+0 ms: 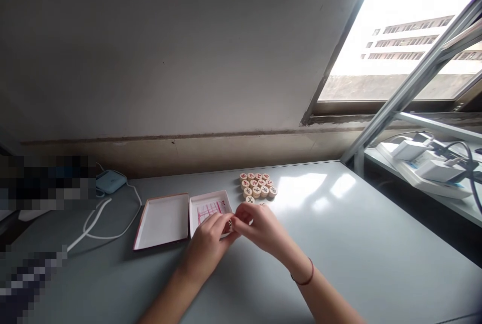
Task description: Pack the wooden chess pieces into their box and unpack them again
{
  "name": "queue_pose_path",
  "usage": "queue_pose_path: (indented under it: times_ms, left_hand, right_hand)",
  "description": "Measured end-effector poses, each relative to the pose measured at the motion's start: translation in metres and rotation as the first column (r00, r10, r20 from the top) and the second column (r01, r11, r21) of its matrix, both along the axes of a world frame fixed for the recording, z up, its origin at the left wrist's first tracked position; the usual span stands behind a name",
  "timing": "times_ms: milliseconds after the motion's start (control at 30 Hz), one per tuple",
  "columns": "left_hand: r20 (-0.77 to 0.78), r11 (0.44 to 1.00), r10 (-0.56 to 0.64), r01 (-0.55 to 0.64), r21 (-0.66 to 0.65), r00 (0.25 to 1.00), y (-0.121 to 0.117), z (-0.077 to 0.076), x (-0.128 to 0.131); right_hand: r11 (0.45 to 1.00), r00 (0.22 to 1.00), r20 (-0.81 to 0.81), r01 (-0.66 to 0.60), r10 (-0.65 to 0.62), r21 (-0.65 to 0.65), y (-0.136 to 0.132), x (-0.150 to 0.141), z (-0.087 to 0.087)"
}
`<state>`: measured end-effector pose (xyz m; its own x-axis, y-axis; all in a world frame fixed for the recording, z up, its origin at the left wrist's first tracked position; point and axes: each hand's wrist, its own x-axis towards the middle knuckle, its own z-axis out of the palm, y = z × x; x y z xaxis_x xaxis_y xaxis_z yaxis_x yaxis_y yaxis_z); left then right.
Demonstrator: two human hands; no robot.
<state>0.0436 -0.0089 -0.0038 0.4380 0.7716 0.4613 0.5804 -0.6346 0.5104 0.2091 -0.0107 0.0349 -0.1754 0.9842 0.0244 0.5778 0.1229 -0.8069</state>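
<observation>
My left hand is closed, fingers curled, over the near right corner of a shallow white box. Between its fingers shows a small piece with dark marks, which looks like a Chinese chess piece. My right hand meets it fingertip to fingertip, thumb and fingers pinched; what they grip is hidden. Inside the box lies a sheet with pink grid lines. Just beyond my right hand, round wooden Chinese chess pieces with red or dark characters stand in rows, some stacked. One more is partly covered by my hand.
A white box lid lies open side up, left of the box. White cables and a light blue case are at the left. The wall runs behind the desk. At right stand a metal frame and power adapters on a shelf.
</observation>
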Motion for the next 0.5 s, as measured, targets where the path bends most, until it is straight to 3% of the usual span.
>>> queue_pose_path:
  times_ms: [133, 267, 367, 500]
  left_hand:
    - [-0.036, 0.999, 0.024, -0.026, -0.046, 0.999, 0.002, 0.004, -0.004]
    - [-0.102, 0.995, 0.062, -0.069, -0.07, 0.993, 0.007, 0.007, -0.011]
    - [-0.148, 0.991, 0.065, -0.081, -0.106, 0.987, 0.009, 0.009, -0.014]
    - [-0.167, 0.987, 0.061, -0.084, -0.135, 0.984, 0.011, 0.009, -0.015]
  right_hand:
    - [0.994, 0.994, 0.007, 0.112, -0.112, 0.008, 0.01, 0.036, 0.004]
    - [0.968, 0.936, 0.26, 0.205, -0.236, 0.142, 0.02, 0.062, -0.009]
    - [0.973, 0.898, 0.382, 0.169, -0.217, 0.156, 0.026, 0.065, -0.022]
    - [0.983, 0.89, 0.423, 0.122, -0.169, 0.136, 0.028, 0.061, -0.031]
